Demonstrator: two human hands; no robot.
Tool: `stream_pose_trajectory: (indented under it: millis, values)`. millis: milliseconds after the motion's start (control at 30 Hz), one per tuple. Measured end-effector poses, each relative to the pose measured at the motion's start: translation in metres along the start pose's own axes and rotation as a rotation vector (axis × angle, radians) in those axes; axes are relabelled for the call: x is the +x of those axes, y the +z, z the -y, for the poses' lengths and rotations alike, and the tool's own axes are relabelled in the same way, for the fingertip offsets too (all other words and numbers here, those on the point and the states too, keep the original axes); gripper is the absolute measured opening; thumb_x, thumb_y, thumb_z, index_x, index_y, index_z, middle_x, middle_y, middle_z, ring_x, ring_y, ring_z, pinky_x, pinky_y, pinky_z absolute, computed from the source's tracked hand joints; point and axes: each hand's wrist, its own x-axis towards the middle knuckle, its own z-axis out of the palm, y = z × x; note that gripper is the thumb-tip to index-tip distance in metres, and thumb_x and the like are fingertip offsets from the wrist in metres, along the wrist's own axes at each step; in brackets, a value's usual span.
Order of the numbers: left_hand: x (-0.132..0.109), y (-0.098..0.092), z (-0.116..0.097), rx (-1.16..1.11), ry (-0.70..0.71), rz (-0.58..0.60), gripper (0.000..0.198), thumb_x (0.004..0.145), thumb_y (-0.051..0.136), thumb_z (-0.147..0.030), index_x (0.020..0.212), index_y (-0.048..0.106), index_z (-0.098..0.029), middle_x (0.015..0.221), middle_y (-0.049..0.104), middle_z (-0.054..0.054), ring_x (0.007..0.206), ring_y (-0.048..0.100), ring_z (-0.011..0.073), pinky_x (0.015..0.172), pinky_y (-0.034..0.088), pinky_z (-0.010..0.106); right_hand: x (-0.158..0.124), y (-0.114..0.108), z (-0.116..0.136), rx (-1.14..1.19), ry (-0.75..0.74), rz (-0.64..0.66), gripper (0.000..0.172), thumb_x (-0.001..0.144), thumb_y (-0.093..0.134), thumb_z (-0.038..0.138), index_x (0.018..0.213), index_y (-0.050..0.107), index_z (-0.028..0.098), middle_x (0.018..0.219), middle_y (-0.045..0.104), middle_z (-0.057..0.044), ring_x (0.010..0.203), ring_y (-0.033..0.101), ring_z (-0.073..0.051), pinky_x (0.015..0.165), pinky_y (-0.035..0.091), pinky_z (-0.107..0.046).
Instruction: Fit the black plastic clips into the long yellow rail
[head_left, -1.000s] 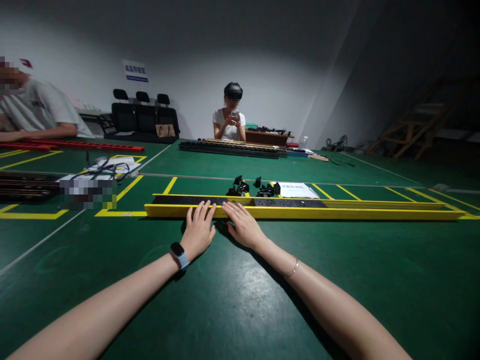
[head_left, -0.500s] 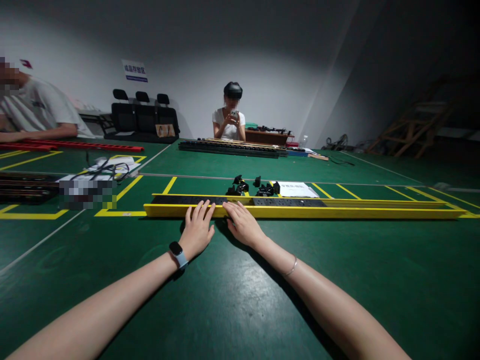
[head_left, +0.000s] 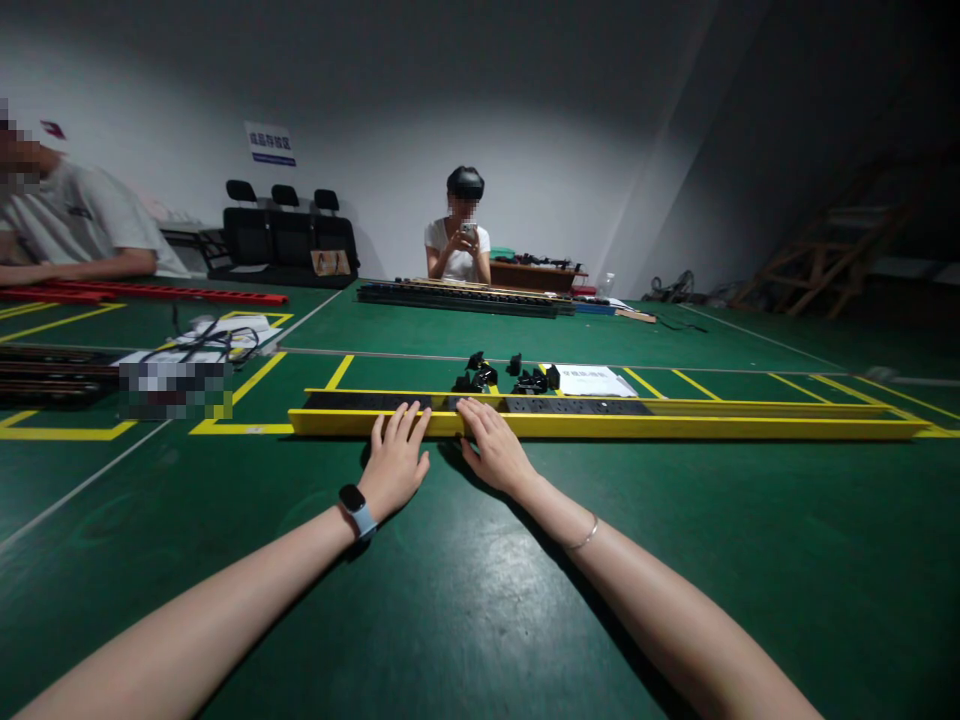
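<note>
A long yellow channel rail lies crosswise on the green table. Black slotted modules, which look like socket blocks, sit in its left half. My left hand rests with spread fingers over the rail's near edge, left of the middle of the modules. Just to its right, my right hand lies flat over the same edge, its fingertips on or close to the black modules. Neither hand is closed around anything. Small black parts are scattered behind the rail, beside a white paper sign.
At the left lie a tangle of black cable, dark rails and red rails. More dark rails lie at the far side, before a seated person holding a phone. Another person sits at the left.
My right hand has slid slightly to the right along the rail, widening the gap between my hands. My left hand and the rail have stayed in place.
</note>
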Motion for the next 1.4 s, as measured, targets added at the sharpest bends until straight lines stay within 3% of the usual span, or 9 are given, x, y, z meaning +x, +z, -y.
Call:
stream_pose_trajectory:
  millis: [133, 700, 1033, 1400]
  values:
    - [0.0001, -0.0003, -0.0003, -0.002, 0.002, -0.006, 0.059, 0.087, 0.045, -0.025, 0.143, 0.032, -0.017, 0.148, 0.033, 0.013, 0.138, 0.026, 0.0296, 0.112, 0.017, 0.053, -0.0006, 0.0011, -0.0002, 0.002, -0.024, 0.046, 0.062, 0.086, 0.042, 0.015, 0.145, 0.026, 0.014, 0.143, 0.042, -0.012, 0.135, 0.034, -0.020, 0.113, 0.028, -0.045]
    - [-0.0002, -0.0008, 0.0000, -0.006, -0.006, -0.005, 0.060, 0.086, 0.045, -0.025, 0.144, 0.031, -0.018, 0.148, 0.034, 0.012, 0.137, 0.027, 0.0293, 0.112, 0.018, 0.052, 0.0024, 0.0001, -0.0024, -0.054, 0.081, -0.029, 0.038, 0.088, 0.042, 0.016, 0.125, 0.050, 0.012, 0.120, 0.060, -0.013, 0.115, 0.052, -0.023, 0.106, 0.037, -0.044]
    - [-0.0001, -0.0004, -0.0001, -0.009, -0.001, -0.010, 0.059, 0.086, 0.045, -0.024, 0.144, 0.032, -0.018, 0.148, 0.034, 0.013, 0.138, 0.026, 0.0296, 0.111, 0.018, 0.053, -0.0015, -0.0007, -0.0031, -0.021, -0.038, 0.058, 0.061, 0.085, 0.042, 0.014, 0.144, 0.029, 0.016, 0.147, 0.037, -0.009, 0.137, 0.029, -0.017, 0.115, 0.023, -0.043]
    - [-0.0001, -0.0005, 0.0001, -0.016, 0.000, -0.006, 0.059, 0.086, 0.044, -0.025, 0.144, 0.032, -0.018, 0.148, 0.033, 0.013, 0.138, 0.026, 0.0297, 0.111, 0.017, 0.053, 0.0008, 0.0037, -0.0021, -0.039, 0.004, 0.067, 0.060, 0.084, 0.043, 0.012, 0.143, 0.031, 0.014, 0.140, 0.046, -0.010, 0.133, 0.037, -0.019, 0.114, 0.026, -0.043]
